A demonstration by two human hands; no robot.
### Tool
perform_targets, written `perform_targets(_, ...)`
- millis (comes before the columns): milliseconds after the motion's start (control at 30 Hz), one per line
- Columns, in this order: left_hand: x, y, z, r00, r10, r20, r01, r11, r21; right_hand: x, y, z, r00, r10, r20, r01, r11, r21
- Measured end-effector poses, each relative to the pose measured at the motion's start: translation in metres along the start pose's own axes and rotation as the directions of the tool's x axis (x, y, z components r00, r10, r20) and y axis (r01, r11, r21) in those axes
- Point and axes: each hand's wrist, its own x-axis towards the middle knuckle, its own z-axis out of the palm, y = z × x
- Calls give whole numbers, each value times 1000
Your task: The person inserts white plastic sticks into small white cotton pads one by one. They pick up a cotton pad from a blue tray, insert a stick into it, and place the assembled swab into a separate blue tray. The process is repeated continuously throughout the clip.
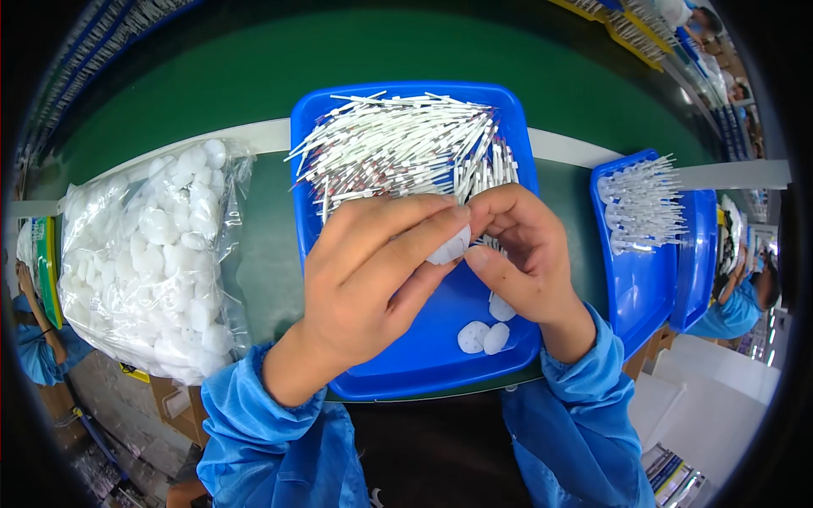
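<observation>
A thin white round disc is held in the fingers of my left hand, which is closed on it. My right hand meets it from the other side, fingers curled, index fingertip and thumb close to the disc's edge. Whatever the right fingers grip is hidden or too small to make out. Both hands are above a blue tray. A heap of thin white sticks with some dark reddish parts fills the tray's far half. Several loose white discs lie near its right front corner.
Left of the tray stands a clear plastic bag of white discs. To the right, another blue tray carries rows of white sticks standing on discs. The green table extends behind. People in blue sleeves work at both sides.
</observation>
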Motion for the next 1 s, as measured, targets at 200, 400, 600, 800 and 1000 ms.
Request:
perform_targets(200, 0, 0, -2, 999, -14, 31, 15, 999, -30, -1, 2, -5, 999, 41, 22, -43, 994, 99)
perform_targets(400, 0, 1, -3, 999, -38, 34, 39, 999, -34, 1, 0, 0, 999, 35, 15, -37, 993, 114)
perform_targets(600, -2, 0, -1, 1000, -11, 27, 11, 1000, -13, 1, -2, 2, 999, 50, -17, -49, 996, 73)
perform_targets(800, -1, -1, -7, 995, -11, 96, 23, 993, -119, -5, -11, -9, 975, 105, -197, -129, 985, -118)
perform_targets(1000, -6, -9, -13, 941, -339, 14, 319, 868, -380, -5, -26, -23, 936, -269, 228, 279, 168, -945)
